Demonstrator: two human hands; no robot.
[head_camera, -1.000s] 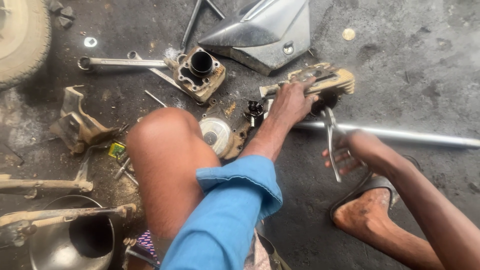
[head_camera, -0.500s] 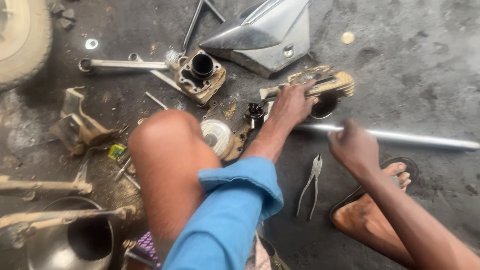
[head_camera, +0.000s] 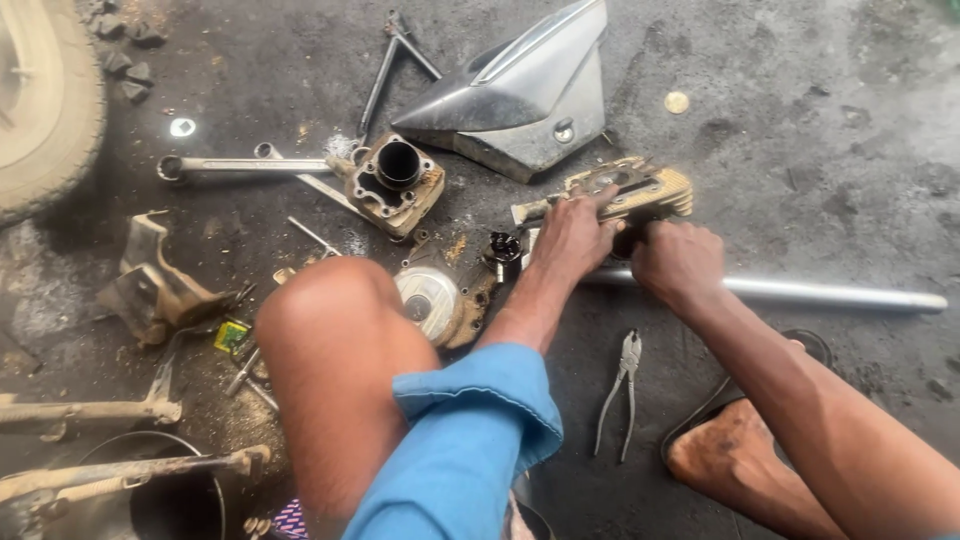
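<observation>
— So where do the hands sit?
— Both rest on the finned engine part (head_camera: 630, 195) lying on the floor (head_camera: 820, 180). The left hand (head_camera: 572, 235) grips its near edge; the right hand (head_camera: 680, 262) closes on it beside the metal tube (head_camera: 830, 293).
— And the pliers (head_camera: 622, 385)?
— Lying loose near the foot (head_camera: 725, 460).

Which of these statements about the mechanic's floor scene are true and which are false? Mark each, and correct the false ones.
1. Both hands rest on the finned engine part. True: the left hand and the right hand are on it.
2. The pliers are held in the right hand. False: they lie on the floor.
3. The long metal tube lies on the floor. True.
4. The grey side cover lies on the person's knee. False: it lies on the floor beyond the hands.
</observation>
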